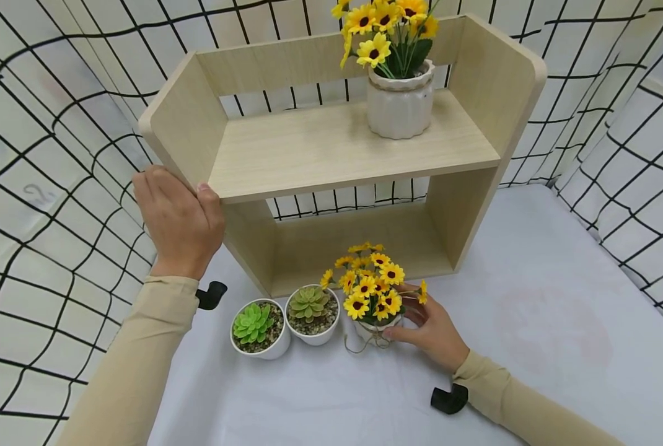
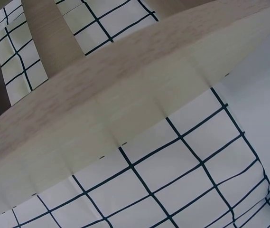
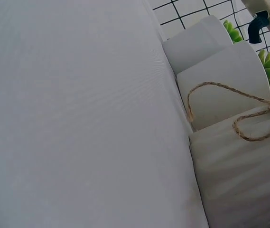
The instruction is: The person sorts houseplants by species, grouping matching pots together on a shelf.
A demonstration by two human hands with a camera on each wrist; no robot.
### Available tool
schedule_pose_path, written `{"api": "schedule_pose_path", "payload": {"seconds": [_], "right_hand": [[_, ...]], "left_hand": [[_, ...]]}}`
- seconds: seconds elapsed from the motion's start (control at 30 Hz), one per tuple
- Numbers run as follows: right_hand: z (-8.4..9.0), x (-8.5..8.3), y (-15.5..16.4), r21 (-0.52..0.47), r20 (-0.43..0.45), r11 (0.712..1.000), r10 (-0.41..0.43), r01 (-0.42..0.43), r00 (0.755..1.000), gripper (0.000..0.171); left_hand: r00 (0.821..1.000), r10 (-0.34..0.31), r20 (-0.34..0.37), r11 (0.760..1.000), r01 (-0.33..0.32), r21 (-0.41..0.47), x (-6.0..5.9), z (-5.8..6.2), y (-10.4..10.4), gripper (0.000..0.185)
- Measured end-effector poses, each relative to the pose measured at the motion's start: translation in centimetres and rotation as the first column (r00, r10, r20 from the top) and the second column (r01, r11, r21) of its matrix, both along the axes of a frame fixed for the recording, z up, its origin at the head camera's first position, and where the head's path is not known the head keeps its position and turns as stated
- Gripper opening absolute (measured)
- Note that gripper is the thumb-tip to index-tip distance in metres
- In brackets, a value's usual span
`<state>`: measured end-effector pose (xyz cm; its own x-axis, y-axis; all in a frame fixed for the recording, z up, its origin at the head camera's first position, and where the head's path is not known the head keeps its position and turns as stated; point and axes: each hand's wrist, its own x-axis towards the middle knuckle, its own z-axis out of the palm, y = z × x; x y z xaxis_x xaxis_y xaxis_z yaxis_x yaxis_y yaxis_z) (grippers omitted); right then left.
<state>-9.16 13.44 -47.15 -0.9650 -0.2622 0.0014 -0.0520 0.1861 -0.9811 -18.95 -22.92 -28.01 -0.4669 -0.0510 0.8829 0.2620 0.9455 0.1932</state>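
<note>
My left hand (image 1: 178,220) grips the left side panel of a light wooden shelf unit (image 1: 331,148), thumb on the front edge of the shelf board. My right hand (image 1: 432,331) holds a small white pot of yellow flowers (image 1: 372,294) with a twine bow, standing on the white table in front of the shelf. Close up in the right wrist view are that pot (image 3: 241,183) and its twine (image 3: 248,118). Only the shelf's wood (image 2: 125,90) fills the left wrist view.
Two white pots with green succulents (image 1: 256,328) (image 1: 311,313) stand left of the flower pot. A bigger white vase of yellow flowers (image 1: 399,93) sits on the upper shelf. Black-grid white cloth (image 1: 47,155) walls the space. The white tablecloth (image 1: 560,322) spreads to the right.
</note>
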Motion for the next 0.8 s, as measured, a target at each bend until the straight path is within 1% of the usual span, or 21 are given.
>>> {"api": "schedule_pose_path", "payload": {"seconds": [0.3,0.4,0.57,0.7,0.8], "right_hand": [[0.12,-0.39,0.17,0.02,-0.02,0.999,0.037,-0.037,0.999,0.085],[0.21,-0.5,0.18,0.043,-0.015,0.998,0.039,-0.039,0.999,0.086],[0.19,-0.61,0.21,0.076,-0.027,0.997,0.032,-0.03,0.999,0.084],[0.17,-0.62,0.17,0.083,-0.034,0.996,0.016,-0.013,0.999,0.082],[0.24,-0.51,0.16,0.078,-0.028,0.997,-0.001,0.003,1.0,0.082]], "left_hand": [[1.0,-0.003,0.008,1.0,0.003,0.008,0.17,-0.08,-0.21,0.048],[1.0,0.0,0.016,1.0,0.0,0.01,0.21,-0.07,-0.24,0.049],[1.0,0.0,0.023,1.0,0.0,0.01,0.28,0.02,-0.2,0.048],[1.0,-0.007,0.011,1.0,0.006,0.012,0.25,0.01,-0.12,0.048],[1.0,-0.013,0.014,1.0,0.013,0.007,0.17,-0.01,-0.05,0.049]]}}
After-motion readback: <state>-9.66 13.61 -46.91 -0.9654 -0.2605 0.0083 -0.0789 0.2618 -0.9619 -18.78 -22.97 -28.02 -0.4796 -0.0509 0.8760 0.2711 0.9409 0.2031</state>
